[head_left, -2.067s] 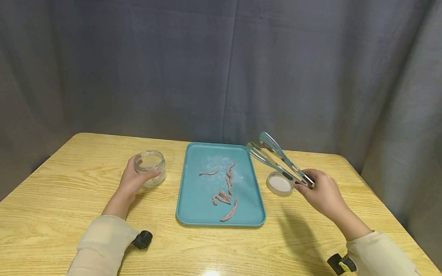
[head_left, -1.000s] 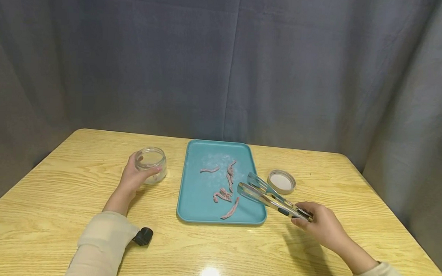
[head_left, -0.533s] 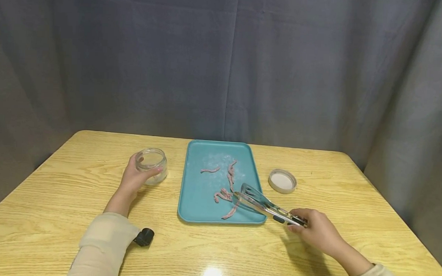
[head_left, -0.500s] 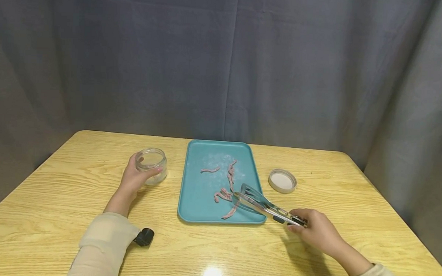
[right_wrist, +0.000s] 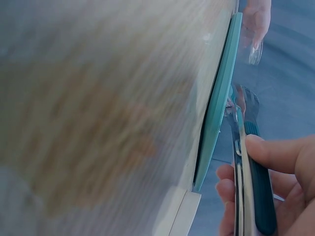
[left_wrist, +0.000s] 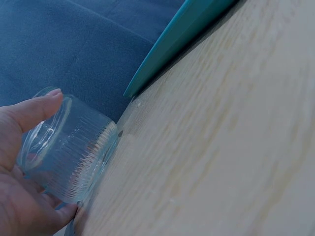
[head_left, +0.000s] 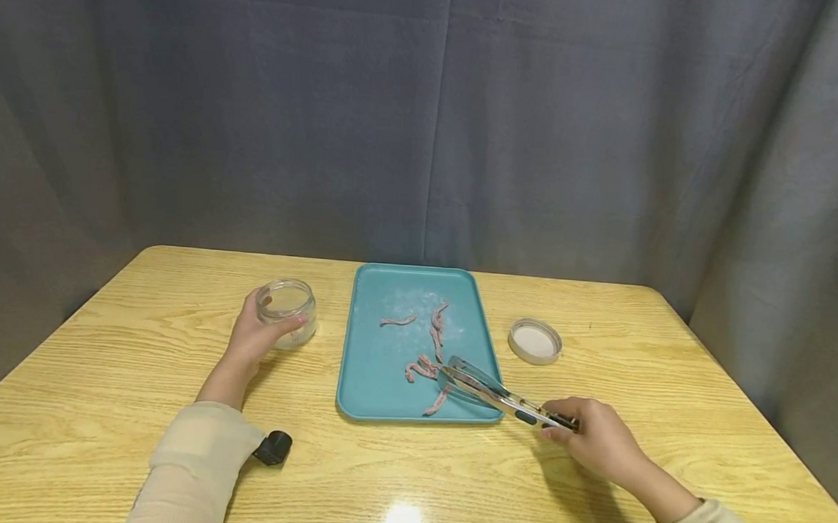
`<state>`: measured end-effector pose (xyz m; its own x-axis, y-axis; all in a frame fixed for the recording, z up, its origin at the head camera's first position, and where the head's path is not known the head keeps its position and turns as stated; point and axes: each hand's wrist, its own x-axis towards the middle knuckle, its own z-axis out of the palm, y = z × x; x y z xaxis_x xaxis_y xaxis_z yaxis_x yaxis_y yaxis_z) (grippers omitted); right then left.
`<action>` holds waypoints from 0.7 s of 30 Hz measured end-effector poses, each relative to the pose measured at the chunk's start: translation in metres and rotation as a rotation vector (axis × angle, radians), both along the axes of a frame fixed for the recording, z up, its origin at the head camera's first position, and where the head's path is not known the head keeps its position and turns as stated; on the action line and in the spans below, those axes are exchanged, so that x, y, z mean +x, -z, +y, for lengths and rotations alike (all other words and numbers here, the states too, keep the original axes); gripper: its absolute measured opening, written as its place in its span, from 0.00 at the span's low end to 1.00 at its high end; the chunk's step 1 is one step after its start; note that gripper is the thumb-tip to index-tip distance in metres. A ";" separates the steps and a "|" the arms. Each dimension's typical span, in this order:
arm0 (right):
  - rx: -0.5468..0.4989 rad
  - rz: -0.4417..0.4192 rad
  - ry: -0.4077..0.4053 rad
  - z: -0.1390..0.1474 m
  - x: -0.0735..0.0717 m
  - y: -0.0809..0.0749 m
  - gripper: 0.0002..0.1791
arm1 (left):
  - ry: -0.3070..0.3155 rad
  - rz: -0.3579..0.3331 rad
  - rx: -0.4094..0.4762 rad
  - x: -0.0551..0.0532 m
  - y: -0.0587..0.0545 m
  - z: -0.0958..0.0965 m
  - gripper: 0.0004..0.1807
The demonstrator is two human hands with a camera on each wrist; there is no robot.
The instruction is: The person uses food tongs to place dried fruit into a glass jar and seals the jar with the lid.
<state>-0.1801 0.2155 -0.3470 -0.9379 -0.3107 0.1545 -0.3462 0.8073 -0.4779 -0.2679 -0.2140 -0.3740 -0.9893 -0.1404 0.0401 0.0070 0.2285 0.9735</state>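
Note:
In the head view my left hand [head_left: 246,336] grips a clear glass jar [head_left: 300,333], lidless and standing on the table, thumb on the near side and fingers behind. The left wrist view shows the jar [left_wrist: 74,147] between thumb and fingers. My right hand [head_left: 596,437] holds metal tongs [head_left: 487,393] with dark grip pads, thumb pressing one arm. The tongs' heads are over the right part of a teal tray [head_left: 369,398], nearly together, beside a small clump of pink meat strips [head_left: 424,368]. Whether they pinch a strip, I cannot tell. They partly cover another strip [head_left: 438,401].
More strips lie farther back on the tray: a twisted strip [head_left: 436,331] and a short strip [head_left: 398,321], near white powdery patches. A round lid [head_left: 535,342] lies upturned right of the tray. A grey curtain [head_left: 424,123] hangs behind the wooden table [head_left: 314,473].
My right hand has brought the tongs down and leftward from above the lid to the strips on the tray, and their arms have come closer together. My left hand stays on the jar.

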 end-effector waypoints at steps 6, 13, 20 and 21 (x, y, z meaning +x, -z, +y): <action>-0.024 0.004 -0.018 0.000 0.002 -0.001 0.12 | 0.000 0.004 0.000 0.000 0.001 0.000 0.53; -0.070 0.001 -0.072 0.003 0.004 -0.001 0.09 | 0.002 0.011 -0.002 0.000 0.001 0.000 0.53; -0.093 -0.011 -0.064 0.004 0.006 -0.003 0.09 | 0.009 0.016 0.003 -0.001 0.001 -0.001 0.53; -0.098 -0.014 -0.065 0.005 0.006 -0.003 0.08 | 0.009 0.015 0.004 -0.001 0.001 -0.001 0.53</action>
<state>-0.1738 0.2200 -0.3440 -0.9186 -0.3546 0.1743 -0.3888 0.7329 -0.5583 -0.2687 -0.2149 -0.3753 -0.9897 -0.1319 0.0548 0.0240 0.2245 0.9742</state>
